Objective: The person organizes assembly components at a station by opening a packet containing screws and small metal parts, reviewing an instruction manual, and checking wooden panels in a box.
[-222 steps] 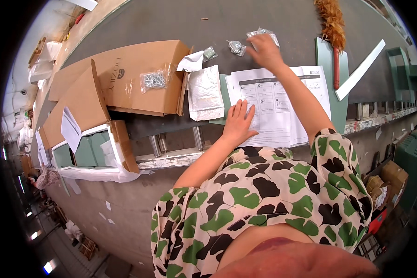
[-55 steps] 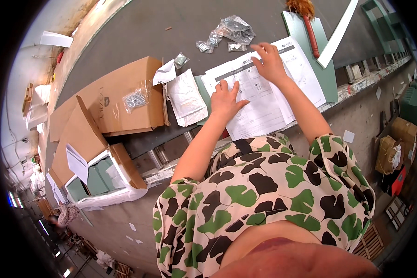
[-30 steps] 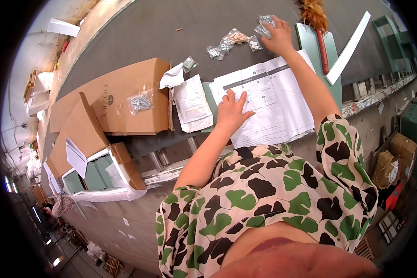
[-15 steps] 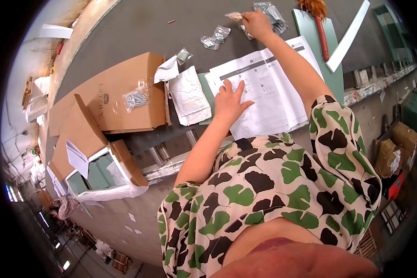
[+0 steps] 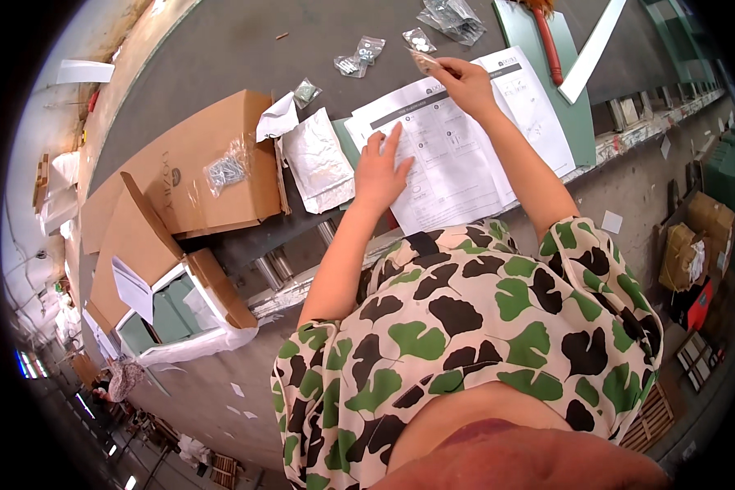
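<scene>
Reading clock posns. from ctr. of printed sheets (image 5: 465, 163), taking 12 as top of view. With R hand (image 5: 465, 86), pinching small clear bag (image 5: 421, 61) w/ tan contents betw. thumb and fingertips at approx. 11, near sheets' upper edge. With L hand (image 5: 377, 178), resting on sheets at approx. 9, fingers partly spread, thumb standing apart.

Just beyond pinched item at 11, showing disc bag (image 5: 418, 40), clear w/ white round pcs. At 12, showing larger clear bag (image 5: 453, 20), crumpled, contents unclear. Betw. 10 and 11, showing two hardware bags (image 5: 353, 65), touching. Farther out at 10, showing small packet (image 5: 306, 93) w/ greenish contents, near white paper (image 5: 277, 118).

At 9, showing white pouch (image 5: 318, 159) lying flat beside sheets; beyond it, showing cardboard box (image 5: 196, 122) bearing screw bag (image 5: 225, 170) on top. At 8, showing open carton (image 5: 220, 290) w/ green parts (image 5: 174, 310) inside.

Under sheets, showing green panel (image 5: 576, 135), protruding at 3. Betw. 1 and 2, showing red-handled duster (image 5: 549, 49) lying over panel. At 2, showing white strip (image 5: 594, 51), slanting, near end over panel. Supporting sheets and bags on dk. grey table (image 5: 220, 57).
</scene>
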Tool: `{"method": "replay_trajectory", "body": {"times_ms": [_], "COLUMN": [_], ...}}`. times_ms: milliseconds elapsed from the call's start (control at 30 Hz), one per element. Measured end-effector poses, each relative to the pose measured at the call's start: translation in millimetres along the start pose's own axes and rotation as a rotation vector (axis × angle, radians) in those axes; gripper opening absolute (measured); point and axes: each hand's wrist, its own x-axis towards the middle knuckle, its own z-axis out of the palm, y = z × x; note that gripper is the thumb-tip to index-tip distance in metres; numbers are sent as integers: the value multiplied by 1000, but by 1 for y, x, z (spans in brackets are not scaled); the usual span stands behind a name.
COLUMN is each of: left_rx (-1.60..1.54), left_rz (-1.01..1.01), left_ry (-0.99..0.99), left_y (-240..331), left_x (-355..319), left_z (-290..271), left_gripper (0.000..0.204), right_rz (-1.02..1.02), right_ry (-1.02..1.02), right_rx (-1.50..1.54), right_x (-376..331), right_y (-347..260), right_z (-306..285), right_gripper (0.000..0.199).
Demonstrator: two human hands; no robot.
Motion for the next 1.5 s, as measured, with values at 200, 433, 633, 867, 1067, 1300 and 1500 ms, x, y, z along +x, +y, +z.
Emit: {"method": "replay_trajectory", "body": {"times_ms": [200, 433, 633, 867, 1067, 1300, 1500], "left_rx": [-442, -922, -1455, -1626, -1645, -1658, -1685], "left_rz": [-270, -383, -771, -865, -836, -815, -828], "left_ry": [39, 64, -194, -247, -259, -254, -249], "left_y": [-8, 14, 44, 29, 37, 30, 27], "left_x": [-2, -3, -20, -37, -33, -36, -38], "left_z": [-10, -7, -9, -16, -17, -15, -12], "left_gripper": [52, 36, 33, 28, 35, 43, 41], "right_rz": [173, 183, -155, 351, 537, 526, 569], "right_ry": [10, 6, -155, -368, -438, -376, -358], "right_rx": [194, 255, -7, 373, 483, 595, 648], "right_x": [-39, -91, -159, -158, -147, -144, -143], "right_y": [0, 1, -8, -19, -24, -17, -19], "right_z": [-31, -24, 10, 0, -4, -4, -3], "right_gripper": [24, 22, 22, 32, 29, 22, 23]}}
